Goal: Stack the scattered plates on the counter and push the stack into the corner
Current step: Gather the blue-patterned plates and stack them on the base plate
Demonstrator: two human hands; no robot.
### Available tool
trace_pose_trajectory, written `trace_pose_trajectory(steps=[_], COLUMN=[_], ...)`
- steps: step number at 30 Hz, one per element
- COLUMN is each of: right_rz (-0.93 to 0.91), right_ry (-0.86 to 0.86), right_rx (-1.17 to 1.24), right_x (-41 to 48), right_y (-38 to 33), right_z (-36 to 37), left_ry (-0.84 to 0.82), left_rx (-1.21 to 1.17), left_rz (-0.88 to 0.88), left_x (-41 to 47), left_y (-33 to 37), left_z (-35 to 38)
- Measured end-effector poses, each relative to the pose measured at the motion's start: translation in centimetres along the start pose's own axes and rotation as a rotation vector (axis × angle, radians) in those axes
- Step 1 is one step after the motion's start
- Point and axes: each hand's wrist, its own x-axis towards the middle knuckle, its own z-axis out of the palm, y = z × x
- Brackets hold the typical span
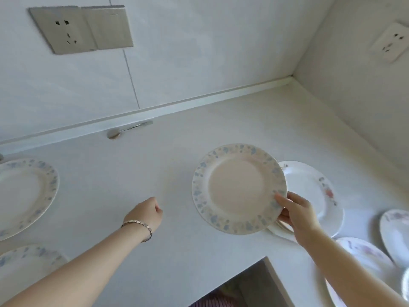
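The white counter (155, 173) carries a spoon (124, 130) by the wall and several scattered plates (24, 193).

A blue-flowered plate (239, 188) is tilted above the white counter (155, 165), overlapping a white plate with a red flower (314, 185) lying flat beneath it. Two more blue-rimmed plates lie flat at the left edge, one (24, 193) behind the other (24, 264). Three floral plates (pinkish-purple motifs, partly cropped) sit at the right: (367, 262), (396, 233), (406, 284).
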Motion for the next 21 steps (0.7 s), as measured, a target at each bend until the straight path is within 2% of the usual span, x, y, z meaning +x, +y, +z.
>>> trace_pose_trajectory(steps=[5, 10, 17, 21], right_rz=[-0.010, 0.063, 0.133, 0.094], right_ry=[0.068, 0.120, 0.137, 0.166], right_rx=[0.040, 0.142, 0.278, 0.214], right_x=[1.9, 3.4, 4.9, 4.9], right_y=[-0.2, 1.2, 4.3, 4.7], right_z=[-11.4, -18.3, -20.9, -20.2], left_ry=[-0.024, -0.034, 0.013, -0.006], left_rx=[-0.004, -0.008, 0.007, 0.017], left_rz=[0.066, 0.074, 0.058, 0.060], left_x=[-1.0, -2.0, -2.1, -1.7], left_y=[9.0, 14.1, 16.0, 16.2], left_z=[4.3, 6.8, 7.1, 6.8])
